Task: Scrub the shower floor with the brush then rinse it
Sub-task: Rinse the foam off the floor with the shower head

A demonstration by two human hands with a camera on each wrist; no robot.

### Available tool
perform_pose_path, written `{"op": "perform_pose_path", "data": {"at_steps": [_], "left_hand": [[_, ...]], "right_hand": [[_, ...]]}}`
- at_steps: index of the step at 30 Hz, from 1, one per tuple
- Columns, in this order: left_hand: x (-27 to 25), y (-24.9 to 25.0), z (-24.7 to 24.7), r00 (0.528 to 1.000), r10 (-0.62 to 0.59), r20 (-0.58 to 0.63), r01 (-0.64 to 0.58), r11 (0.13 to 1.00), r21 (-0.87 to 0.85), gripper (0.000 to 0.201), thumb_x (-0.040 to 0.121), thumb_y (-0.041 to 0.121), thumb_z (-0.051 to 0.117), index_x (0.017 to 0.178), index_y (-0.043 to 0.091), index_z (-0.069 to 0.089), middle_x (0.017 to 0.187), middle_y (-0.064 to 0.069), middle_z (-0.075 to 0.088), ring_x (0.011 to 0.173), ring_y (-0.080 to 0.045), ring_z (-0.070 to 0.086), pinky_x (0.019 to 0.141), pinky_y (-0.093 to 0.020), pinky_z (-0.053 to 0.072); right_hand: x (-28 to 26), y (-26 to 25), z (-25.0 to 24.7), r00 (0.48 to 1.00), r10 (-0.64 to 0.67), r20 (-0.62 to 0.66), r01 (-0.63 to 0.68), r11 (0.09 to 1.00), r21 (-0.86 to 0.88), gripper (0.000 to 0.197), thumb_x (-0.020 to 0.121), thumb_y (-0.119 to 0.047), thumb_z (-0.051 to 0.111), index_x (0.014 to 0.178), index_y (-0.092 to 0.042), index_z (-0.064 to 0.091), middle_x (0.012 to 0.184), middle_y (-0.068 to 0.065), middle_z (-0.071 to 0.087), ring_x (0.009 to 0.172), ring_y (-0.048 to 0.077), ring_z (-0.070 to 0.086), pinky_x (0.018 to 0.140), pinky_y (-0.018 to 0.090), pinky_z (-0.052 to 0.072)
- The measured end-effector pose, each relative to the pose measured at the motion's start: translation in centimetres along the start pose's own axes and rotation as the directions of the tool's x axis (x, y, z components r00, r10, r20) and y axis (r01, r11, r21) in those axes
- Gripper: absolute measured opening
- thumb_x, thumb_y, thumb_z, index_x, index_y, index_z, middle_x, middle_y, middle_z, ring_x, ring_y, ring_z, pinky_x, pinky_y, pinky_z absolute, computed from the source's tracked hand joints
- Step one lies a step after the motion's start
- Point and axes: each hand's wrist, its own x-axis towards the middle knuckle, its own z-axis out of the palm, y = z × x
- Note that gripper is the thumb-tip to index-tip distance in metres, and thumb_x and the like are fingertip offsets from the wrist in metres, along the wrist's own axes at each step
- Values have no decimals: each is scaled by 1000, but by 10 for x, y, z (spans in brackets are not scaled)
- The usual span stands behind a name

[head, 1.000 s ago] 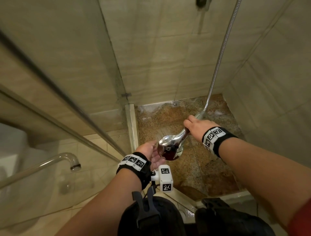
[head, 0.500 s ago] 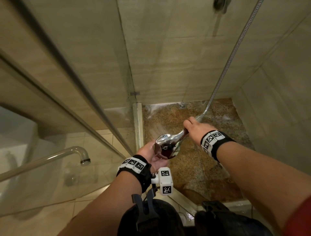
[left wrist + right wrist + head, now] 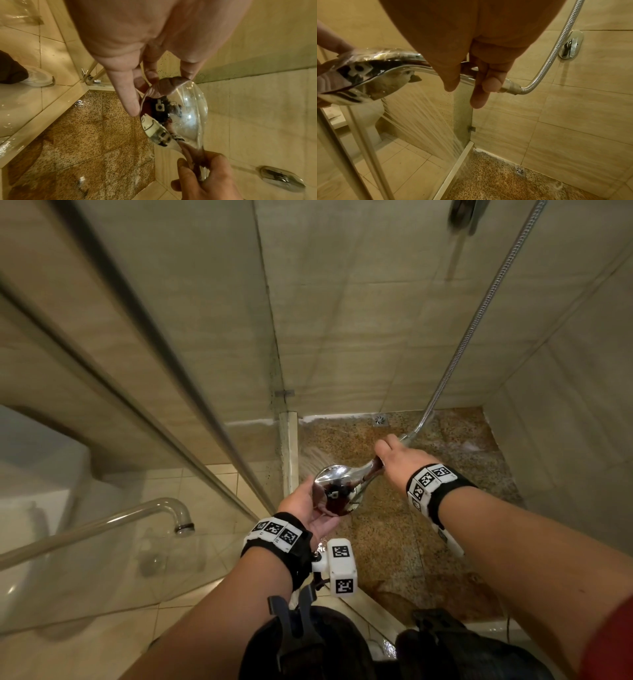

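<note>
Rinsing: my right hand [image 3: 397, 453] grips the round chrome shower head [image 3: 337, 491] by its handle, my left hand [image 3: 305, 508] pinches its rim. The spray [image 3: 428, 115] hits the speckled brown stone floor [image 3: 394, 542] at 11 o'clock; white foam [image 3: 469, 445] is left at 1.

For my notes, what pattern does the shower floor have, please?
Shower floor: speckled brown-orange stone; left wrist view.

No legible text (just wristband markers [image 3: 274, 530])

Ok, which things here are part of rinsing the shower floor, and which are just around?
In use: shower head, hose, water spray, shower floor, drain, right hand, left hand.
Just there: toilet, door handle, shoe.
</note>
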Motion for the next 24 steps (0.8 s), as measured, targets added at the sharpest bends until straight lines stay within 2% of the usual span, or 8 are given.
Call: {"op": "perform_pose_path", "data": {"at_steps": [3, 9, 12, 14, 18, 20, 24], "left_hand": [[-6, 6, 1, 999, 40, 3, -40, 999, -18, 38, 100, 39, 65, 120, 8, 62, 102, -20, 74, 94, -36, 75, 85, -52, 62], [-15, 15, 5, 994, 112, -9, -112, 993, -36, 32, 102, 39, 62, 118, 11, 66, 95, -12, 74, 89, -30, 75, 72, -42, 65], [-19, 20, 9, 990, 139, -6, -139, 988, -64, 26, 104, 35, 59, 111, 11, 67, 105, -14, 73, 95, -31, 73, 92, -47, 60], [-19, 22, 10, 988, 150, -17, -151, 986, -76, 25, 105, 34, 58, 106, 11, 68, 105, -14, 73, 96, -30, 73, 98, -49, 57], [-20, 21, 10, 987, 160, -29, -162, 984, -78, 26, 105, 33, 56, 95, 13, 69, 98, -10, 73, 92, -28, 73, 95, -48, 58], [-20, 20, 9, 988, 153, -26, -154, 986, -65, 26, 105, 34, 55, 98, 13, 69, 103, -12, 72, 93, -29, 72, 91, -47, 59], [-18, 14, 4, 991, 130, -38, -131, 991, -19, 27, 104, 36, 56, 103, 12, 68, 109, -14, 70, 100, -33, 69, 97, -50, 57]], "right_hand": [[2, -2, -4, 1000, 5, -27, -5, 1000, 19, 20, 98, -5, 46, 106, -21, 37, 106, 1, 37, 66, 21, 54, 66, 43, 56], [6, -3, -12, 996, 28, -84, -25, 999, 40, 28, 95, -1, 48, 107, -22, 35, 110, 2, 37, 65, 24, 56, 69, 46, 58], [5, -5, -16, 992, 36, -123, -33, 999, 31, 33, 92, 4, 49, 114, -17, 37, 116, 5, 37, 61, 22, 54, 64, 42, 56], [5, -7, -18, 988, 45, -150, -39, 998, 45, 34, 93, 5, 49, 119, -15, 39, 120, 7, 39, 59, 20, 53, 60, 40, 55], [7, -9, -18, 986, 42, -160, -35, 998, 43, 34, 96, 4, 47, 124, -14, 39, 120, 8, 41, 59, 19, 53, 57, 37, 53], [8, -9, -15, 987, 36, -158, -30, 999, 38, 33, 96, 4, 45, 122, -15, 39, 119, 7, 41, 59, 20, 54, 60, 39, 56], [11, -5, -5, 993, 23, -114, -20, 999, 32, 31, 97, 1, 44, 121, -17, 39, 122, 7, 42, 64, 23, 58, 67, 45, 59]]}}
